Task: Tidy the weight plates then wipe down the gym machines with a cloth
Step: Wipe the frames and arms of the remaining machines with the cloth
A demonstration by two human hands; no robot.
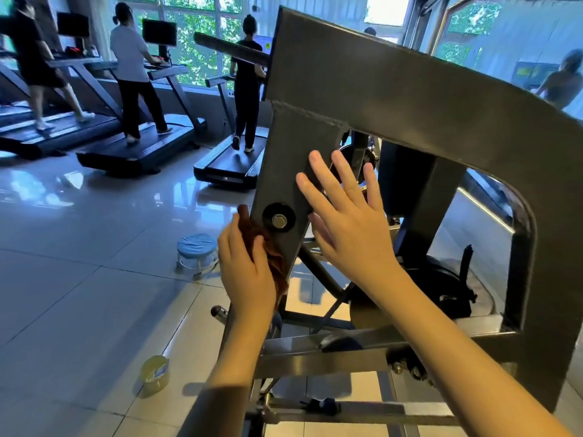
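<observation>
The left hand [246, 266] is holding a rust-brown cloth [274, 253] in its grip. Its fingers are curling over the bunched fabric and pressing it against the left edge of the machine's dark steel arm [394, 86], just below and left of the pivot bolt [279, 219]. A tip of the cloth is poking up above the fingers, level with the bolt. The rest is hanging down along the arm's edge, below the bolt.

The right hand [350, 222] is spreading over the face of the same arm, just right of the bolt and reaching above it. Its grip is wide, with fingers straight and fanned apart, holding nothing. Whether the palm is actually touching the steel cannot be told.

The bolt itself is sitting in a round black washer near the arm's lower end. Below and to the right of the bolt, behind the welded frame, a black weight plate [441, 288] is resting low inside the machine.

Left of the bolt, a small round stool [197, 247] with a blue seat is standing on the glossy tiled floor [79, 279]. Farther below and left of the bolt, a yellowish round container [154, 372] is sitting on the tiles. Well above and left of the bolt, three treadmills [132, 149] are lining the windows, with a person walking on each.
</observation>
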